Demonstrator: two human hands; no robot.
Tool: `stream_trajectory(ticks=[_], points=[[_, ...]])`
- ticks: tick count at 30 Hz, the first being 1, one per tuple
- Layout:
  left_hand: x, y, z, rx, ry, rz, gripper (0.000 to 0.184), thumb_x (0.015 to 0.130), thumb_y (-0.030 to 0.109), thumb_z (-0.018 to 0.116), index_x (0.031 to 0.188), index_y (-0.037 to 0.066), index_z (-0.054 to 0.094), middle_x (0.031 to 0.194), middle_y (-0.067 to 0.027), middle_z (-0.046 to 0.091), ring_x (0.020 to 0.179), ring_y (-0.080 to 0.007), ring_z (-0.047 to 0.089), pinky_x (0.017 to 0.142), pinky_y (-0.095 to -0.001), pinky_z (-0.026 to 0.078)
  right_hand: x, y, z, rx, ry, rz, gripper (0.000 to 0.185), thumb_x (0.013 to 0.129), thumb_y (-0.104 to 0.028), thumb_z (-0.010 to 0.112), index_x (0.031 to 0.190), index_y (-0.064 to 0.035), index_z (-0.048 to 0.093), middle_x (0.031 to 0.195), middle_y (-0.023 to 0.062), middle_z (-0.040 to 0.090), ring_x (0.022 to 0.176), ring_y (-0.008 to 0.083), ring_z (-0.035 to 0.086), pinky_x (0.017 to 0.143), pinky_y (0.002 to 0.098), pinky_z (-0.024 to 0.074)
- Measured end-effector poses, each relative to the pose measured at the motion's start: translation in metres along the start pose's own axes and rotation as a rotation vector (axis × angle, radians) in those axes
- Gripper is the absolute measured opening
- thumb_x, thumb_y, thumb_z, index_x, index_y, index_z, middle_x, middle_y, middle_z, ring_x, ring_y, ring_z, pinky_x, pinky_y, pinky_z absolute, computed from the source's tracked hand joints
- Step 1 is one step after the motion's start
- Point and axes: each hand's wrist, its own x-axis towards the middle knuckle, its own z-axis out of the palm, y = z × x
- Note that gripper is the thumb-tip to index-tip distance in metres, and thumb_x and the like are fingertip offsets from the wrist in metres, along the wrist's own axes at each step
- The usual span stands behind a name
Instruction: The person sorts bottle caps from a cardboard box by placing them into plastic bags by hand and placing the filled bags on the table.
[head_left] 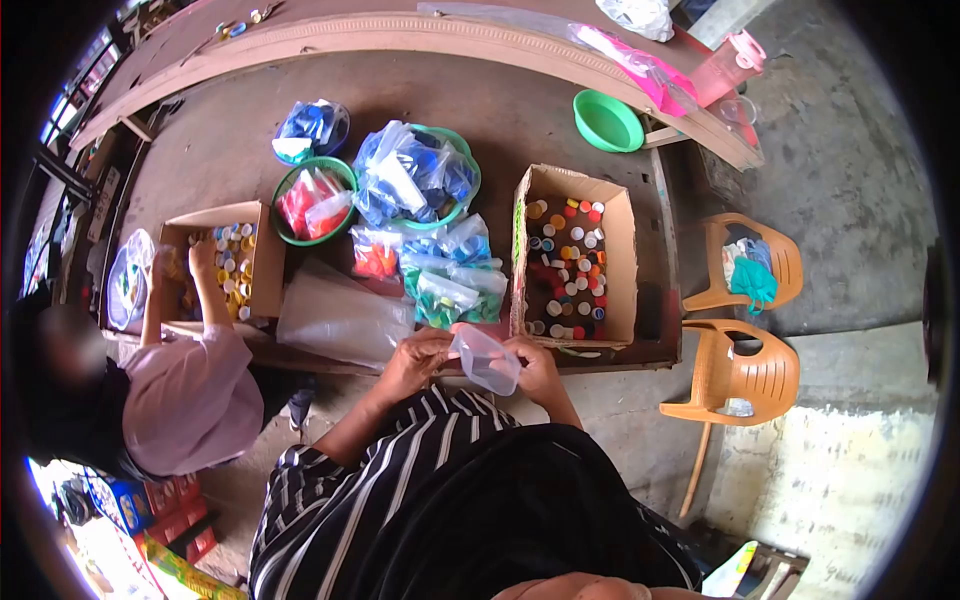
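Observation:
Between my hands a clear plastic bag [487, 362] hangs with its mouth spread apart. My left hand [418, 362] is closed on one edge of it, while my right hand [537, 368] grips the opposite edge. Something small and orange-pink shows by my left fingertips, too small to name. Just beyond my right hand stands an open cardboard box [622, 260] holding many loose bottle caps [575, 250] in several colours. Packed bags of green caps [450, 295] lie ahead of my hands, and a stack of flat clear plastic bags [335, 315] lies to the left.
A co-worker [195, 400] on the left reaches into another cardboard box [270, 270] of caps. Filled bags sit in green basins [470, 190] and a green basket [290, 235]. An empty green basin [605, 125] stands farther back. Orange plastic chairs [750, 370] stand at right.

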Motion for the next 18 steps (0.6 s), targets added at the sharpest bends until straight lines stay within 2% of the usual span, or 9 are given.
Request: stream_trajectory(ticks=[2,6,8,12,15,16,18], points=[[-0.027,-0.014,0.015,0.071,0.003,-0.056,0.018,0.092,0.006,0.065,0.108,0.002,0.072,0.109,-0.0128,0.07,0.103,-0.0268,0.066,0.089,-0.0359,0.052,-0.017,0.009,0.001,-0.038,-0.111,0.049,0.021,0.088,-0.016,0.074,0.103,-0.0014,0.073,0.103,0.0098,0.067,0.093,0.019,0.064,0.084,0.0315,0.0494],[-0.069,-0.018,0.044,0.171,0.041,-0.155,0.016,0.091,0.01,0.068,0.102,-0.002,0.069,0.1,-0.0146,0.069,0.092,-0.0274,0.067,0.083,-0.0361,0.053,-0.053,0.039,0.012,-0.127,-0.218,0.056,0.026,0.087,-0.022,0.072,0.103,-0.0018,0.071,0.103,0.0165,0.066,0.096,0.0352,0.065,0.082,0.0394,0.0515],[-0.082,-0.017,0.058,0.174,0.091,-0.218,0.02,0.09,0.014,0.071,0.097,-0.004,0.066,0.093,-0.0164,0.067,0.088,-0.0284,0.066,0.079,-0.0374,0.051,-0.066,0.055,0.019,-0.106,-0.205,0.052,0.026,0.088,-0.022,0.071,0.104,-0.0019,0.071,0.104,0.0168,0.066,0.095,0.035,0.065,0.082,0.0395,0.0514],[-0.092,-0.029,0.077,0.215,0.204,-0.254,0.021,0.092,0.017,0.068,0.092,-0.004,0.066,0.089,-0.0167,0.067,0.086,-0.0298,0.064,0.08,-0.0392,0.05,-0.077,0.068,0.023,-0.042,-0.213,0.03,0.026,0.093,-0.023,0.066,0.105,-0.0002,0.07,0.103,0.0187,0.067,0.094,0.036,0.066,0.081,0.0401,0.0511],[-0.096,-0.04,0.083,0.196,0.233,-0.458,0.023,0.096,0.019,0.062,0.089,-0.002,0.066,0.085,-0.0162,0.066,0.085,-0.0307,0.064,0.08,-0.039,0.05,-0.074,0.077,0.026,-0.083,-0.148,0.192,0.033,0.099,-0.03,0.059,0.104,0.0018,0.068,0.099,0.0217,0.068,0.091,0.0383,0.066,0.079,0.0413,0.0506],[-0.099,-0.051,0.086,0.21,0.262,-0.306,0.024,0.099,0.02,0.056,0.09,-0.001,0.065,0.081,-0.0164,0.065,0.084,-0.0311,0.065,0.078,-0.0395,0.05,-0.072,0.084,0.029,-0.128,-0.129,0.226,0.042,0.102,-0.036,0.054,0.101,0.0036,0.067,0.095,0.0244,0.068,0.088,0.0409,0.066,0.077,0.0425,0.0501],[-0.106,-0.065,0.096,0.225,0.304,-0.292,0.024,0.1,0.018,0.054,0.092,-0.002,0.064,0.081,-0.0167,0.066,0.083,-0.0309,0.066,0.077,-0.04,0.051,-0.07,0.092,0.031,-0.195,-0.182,0.353,0.044,0.102,-0.037,0.052,0.096,0.0041,0.067,0.093,0.0256,0.067,0.088,0.0419,0.065,0.075,0.0433,0.0498]])
